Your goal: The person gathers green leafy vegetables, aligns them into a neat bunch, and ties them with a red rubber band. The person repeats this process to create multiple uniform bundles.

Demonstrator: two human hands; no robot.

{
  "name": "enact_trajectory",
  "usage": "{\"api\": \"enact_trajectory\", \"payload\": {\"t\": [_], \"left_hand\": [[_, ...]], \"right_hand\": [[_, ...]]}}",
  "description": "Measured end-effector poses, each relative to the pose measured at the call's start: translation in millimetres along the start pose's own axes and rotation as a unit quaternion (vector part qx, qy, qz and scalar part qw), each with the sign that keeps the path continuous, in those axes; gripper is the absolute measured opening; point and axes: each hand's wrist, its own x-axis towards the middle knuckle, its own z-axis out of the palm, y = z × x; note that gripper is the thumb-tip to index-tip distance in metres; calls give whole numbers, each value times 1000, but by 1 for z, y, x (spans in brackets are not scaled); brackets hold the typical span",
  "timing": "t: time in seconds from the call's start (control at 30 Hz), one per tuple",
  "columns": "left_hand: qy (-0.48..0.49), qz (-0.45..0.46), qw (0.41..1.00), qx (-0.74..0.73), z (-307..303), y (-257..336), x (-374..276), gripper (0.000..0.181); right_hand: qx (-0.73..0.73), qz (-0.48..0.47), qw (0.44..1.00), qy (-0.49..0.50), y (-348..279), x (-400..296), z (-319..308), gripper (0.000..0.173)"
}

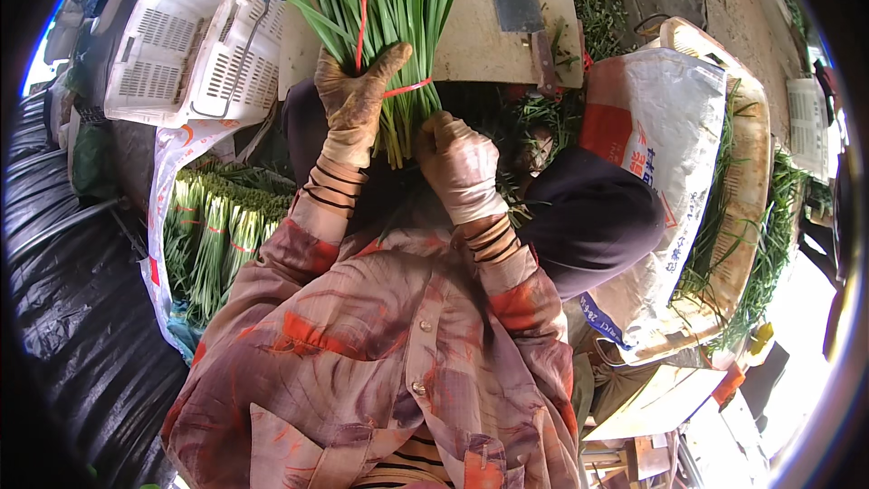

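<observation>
In a worn, stained glove, my left hand [360,98] grips a bunch of long flat green leaves, apparently garlic chives [400,7], its thumb laid across the front. A red tie [407,87] circles the bunch near the pale stem ends. From beside my left thumb a red strip [362,7] runs up over the leaves. My right hand [458,163], also gloved, is closed at the lower right of the stems, just below the tie. Its fingertips are partly hidden. Behind the leaves lies a pale board [468,54], bearing a cleaver [517,3] with a wooden handle.
Left of me, a white plastic crate [159,47] stands above an open sack [159,217] of tied green bunches [216,231]. At right, a printed woven sack [652,122] drapes over a basket [747,217] with loose greens [767,258]. Black sheeting [75,326] covers the far left.
</observation>
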Motion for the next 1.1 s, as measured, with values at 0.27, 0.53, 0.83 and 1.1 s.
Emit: {"api": "enact_trajectory", "payload": {"t": [0.27, 0.53, 0.83, 1.1], "left_hand": [[28, 8, 999, 14, -16, 0, 11, 39], [41, -21, 998, 37, -14, 21, 9, 29], [-70, -191, 976, -75, -10, 10, -8, 31], [-64, -182, 977, -96, -19, 15, 2, 28]], "right_hand": [[-46, 3, 970, -237, 28, -36, -34, 11], [145, 49, 983, -106, 47, -31, -60, 46], [650, 204, 660, -318, 18, -22, -16, 76], [692, 241, 675, -85, 39, -63, -9, 41]]}}
